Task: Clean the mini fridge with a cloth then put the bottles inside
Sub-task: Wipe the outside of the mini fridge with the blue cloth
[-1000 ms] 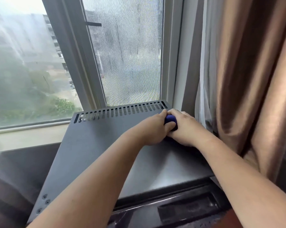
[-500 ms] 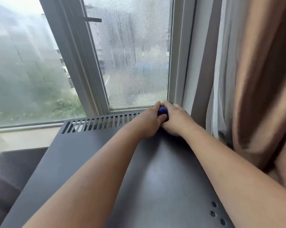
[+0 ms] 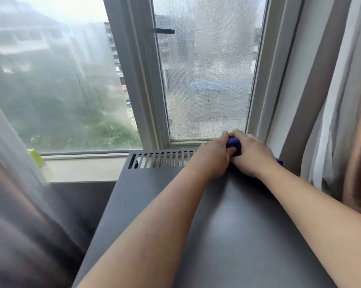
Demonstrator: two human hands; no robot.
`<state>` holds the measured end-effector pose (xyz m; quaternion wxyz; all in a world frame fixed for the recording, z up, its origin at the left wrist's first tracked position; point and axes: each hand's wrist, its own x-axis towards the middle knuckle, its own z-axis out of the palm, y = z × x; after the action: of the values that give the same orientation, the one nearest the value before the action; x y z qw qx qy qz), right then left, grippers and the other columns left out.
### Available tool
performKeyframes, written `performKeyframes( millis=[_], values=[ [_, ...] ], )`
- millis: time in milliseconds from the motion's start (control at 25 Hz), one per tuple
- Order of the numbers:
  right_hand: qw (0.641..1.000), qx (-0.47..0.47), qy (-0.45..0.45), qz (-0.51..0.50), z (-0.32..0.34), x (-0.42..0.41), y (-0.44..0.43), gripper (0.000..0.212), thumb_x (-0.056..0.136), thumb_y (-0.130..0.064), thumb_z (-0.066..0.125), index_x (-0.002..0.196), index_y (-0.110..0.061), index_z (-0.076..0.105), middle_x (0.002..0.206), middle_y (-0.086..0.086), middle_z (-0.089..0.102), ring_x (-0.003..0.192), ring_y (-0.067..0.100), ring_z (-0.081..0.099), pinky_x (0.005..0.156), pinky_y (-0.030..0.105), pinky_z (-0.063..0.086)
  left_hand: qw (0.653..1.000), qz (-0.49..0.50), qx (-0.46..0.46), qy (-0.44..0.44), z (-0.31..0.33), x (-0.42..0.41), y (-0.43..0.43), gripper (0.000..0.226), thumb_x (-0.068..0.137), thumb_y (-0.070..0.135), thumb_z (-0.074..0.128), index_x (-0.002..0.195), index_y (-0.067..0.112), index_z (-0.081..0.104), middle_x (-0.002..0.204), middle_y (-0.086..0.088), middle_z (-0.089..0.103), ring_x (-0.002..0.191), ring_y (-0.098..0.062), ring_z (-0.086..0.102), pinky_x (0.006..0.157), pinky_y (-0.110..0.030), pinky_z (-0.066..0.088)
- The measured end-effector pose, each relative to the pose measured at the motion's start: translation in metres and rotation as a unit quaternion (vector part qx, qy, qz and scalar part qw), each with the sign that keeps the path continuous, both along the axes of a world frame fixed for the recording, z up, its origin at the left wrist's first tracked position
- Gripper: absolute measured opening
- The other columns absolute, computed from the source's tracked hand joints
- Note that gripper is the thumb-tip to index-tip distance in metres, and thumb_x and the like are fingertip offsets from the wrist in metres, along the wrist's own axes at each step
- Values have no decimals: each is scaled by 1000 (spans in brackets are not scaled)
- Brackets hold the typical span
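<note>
Both hands meet at the far right corner of the mini fridge (image 3: 154, 204) top, against the window (image 3: 208, 80) frame.

Cloth (image 3: 234, 145): dark blue, bunched into a wad between the hands and pressed on the grey top panel. I read no clear long axis in the wad. A small purple-blue tip shows past the right wrist, toward the curtain (image 3: 351, 121).

Left hand (image 3: 213, 156): fingers curled round the wad, thumb on its near side.
Right hand (image 3: 252, 154): fingers curled over the wad from the right, knuckles up. The fingertips of the two hands touch above the cloth.

Fridge: I see the top panel only. Its long axis runs from me toward the window. The row of vent slots (image 3: 163, 160) lies across the far edge, left to right, and the left hand covers its right end. The fridge interior is out of view.

A yellow-green object (image 3: 36, 156) sits on the window sill (image 3: 82, 169), left of the fridge.
</note>
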<state>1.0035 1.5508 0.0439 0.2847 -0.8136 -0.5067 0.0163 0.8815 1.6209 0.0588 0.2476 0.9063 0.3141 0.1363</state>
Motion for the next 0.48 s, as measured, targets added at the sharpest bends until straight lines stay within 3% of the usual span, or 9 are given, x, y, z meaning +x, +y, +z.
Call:
performKeyframes(
  millis=[240, 480],
  values=[
    [999, 3, 21, 36, 2, -79, 41, 41, 85, -31, 70, 124, -35, 57, 119, 6, 65, 113, 31, 60, 78, 34, 38, 998, 29, 24, 50, 11, -80, 35, 44, 109, 30, 42, 150, 13, 37, 128, -22, 64, 119, -40, 57, 85, -38, 40],
    [991, 21, 29, 132, -2, -206, 107, 39, 84, -33, 69, 121, -31, 58, 118, 8, 65, 112, 33, 60, 89, 41, 50, 993, 119, 5, 26, 13, -213, 77, 44, 109, 26, 44, 151, 19, 39, 136, -18, 63, 122, -38, 57, 89, -36, 39]
  ],
)
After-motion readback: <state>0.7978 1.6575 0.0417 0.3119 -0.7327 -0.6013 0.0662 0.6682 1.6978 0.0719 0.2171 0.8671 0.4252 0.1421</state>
